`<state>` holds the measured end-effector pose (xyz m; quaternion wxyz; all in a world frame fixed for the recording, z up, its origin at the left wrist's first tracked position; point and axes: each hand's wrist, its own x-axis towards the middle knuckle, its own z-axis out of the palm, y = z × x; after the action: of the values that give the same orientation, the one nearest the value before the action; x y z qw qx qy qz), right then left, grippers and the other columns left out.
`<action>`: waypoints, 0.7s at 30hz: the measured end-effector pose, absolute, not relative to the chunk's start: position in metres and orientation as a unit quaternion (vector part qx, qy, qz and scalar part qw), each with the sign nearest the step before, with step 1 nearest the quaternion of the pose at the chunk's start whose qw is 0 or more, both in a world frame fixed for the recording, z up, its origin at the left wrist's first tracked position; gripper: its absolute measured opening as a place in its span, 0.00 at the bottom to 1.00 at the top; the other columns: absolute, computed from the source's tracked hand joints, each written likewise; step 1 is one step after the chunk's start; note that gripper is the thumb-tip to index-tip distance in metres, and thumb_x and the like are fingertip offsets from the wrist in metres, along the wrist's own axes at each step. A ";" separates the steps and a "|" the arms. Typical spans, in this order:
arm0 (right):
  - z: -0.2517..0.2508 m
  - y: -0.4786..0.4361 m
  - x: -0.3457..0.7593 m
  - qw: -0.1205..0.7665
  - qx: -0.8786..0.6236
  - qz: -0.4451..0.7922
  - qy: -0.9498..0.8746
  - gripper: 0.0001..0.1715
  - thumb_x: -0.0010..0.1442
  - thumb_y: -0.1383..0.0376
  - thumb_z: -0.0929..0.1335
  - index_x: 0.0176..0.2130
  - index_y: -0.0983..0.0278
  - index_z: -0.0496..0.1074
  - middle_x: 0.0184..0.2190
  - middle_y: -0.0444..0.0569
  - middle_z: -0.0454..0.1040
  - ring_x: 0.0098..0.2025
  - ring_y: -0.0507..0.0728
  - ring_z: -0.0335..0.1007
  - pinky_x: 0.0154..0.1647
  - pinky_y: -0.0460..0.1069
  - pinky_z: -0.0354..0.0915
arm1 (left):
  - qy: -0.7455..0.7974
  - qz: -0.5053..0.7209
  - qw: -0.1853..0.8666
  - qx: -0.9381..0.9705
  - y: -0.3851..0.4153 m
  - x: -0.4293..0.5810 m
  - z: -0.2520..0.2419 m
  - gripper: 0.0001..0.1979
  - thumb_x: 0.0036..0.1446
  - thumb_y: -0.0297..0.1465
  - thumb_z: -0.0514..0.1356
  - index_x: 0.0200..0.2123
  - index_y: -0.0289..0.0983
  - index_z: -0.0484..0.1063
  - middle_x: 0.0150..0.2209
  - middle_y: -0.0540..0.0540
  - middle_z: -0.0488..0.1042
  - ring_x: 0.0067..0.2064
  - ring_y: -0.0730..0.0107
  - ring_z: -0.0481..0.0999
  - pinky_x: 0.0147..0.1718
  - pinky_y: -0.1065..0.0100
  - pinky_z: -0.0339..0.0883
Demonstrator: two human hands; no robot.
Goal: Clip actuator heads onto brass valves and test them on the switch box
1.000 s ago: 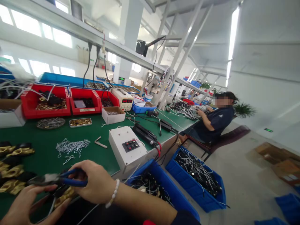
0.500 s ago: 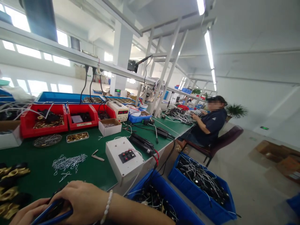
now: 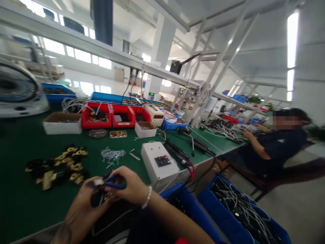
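Observation:
Blue-handled pliers (image 3: 116,185) are gripped in my right hand (image 3: 133,185), which has a white bead bracelet at the wrist. My left hand (image 3: 85,206) is closed around a black and brass fitting (image 3: 107,196) with a pale cable hanging below it. The pliers' jaws lie at the fitting, close to my left fingers; the exact contact is blurred. Just beyond my hands lies a pile of silver wire clips (image 3: 113,154). To the left, several brass and black fittings (image 3: 72,166) are heaped on the green table (image 3: 20,203).
Red bins (image 3: 96,123), white cartons (image 3: 62,127) and a small brass-parts tray (image 3: 118,134) line the back. A white switch box (image 3: 159,169) stands right of my hands. Blue crates (image 3: 243,206) sit below the table edge. A co-worker (image 3: 276,149) sits at right.
The view has swung left, bringing the fan and the whole fittings heap into sight. My hands now show farther right and higher in the picture, with the pliers and fitting more visible.

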<state>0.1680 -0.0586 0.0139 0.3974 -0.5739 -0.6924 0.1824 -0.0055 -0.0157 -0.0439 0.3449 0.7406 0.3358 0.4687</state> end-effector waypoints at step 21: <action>0.031 -0.077 0.207 0.315 -0.646 0.073 -0.691 0.09 0.51 0.71 0.66 0.34 0.61 0.71 0.26 0.43 0.70 0.26 0.54 0.65 0.29 0.47 0.61 | 0.376 0.416 0.411 0.719 -0.016 -0.004 -0.027 0.13 0.45 0.32 0.68 0.33 0.39 0.69 0.48 0.41 0.70 0.51 0.54 0.74 0.50 0.51 0.74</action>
<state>0.2065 -0.0767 0.0308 0.3149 -0.6464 -0.6911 0.0734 -0.0037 -0.0158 -0.0267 0.4107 0.7188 0.3763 0.4159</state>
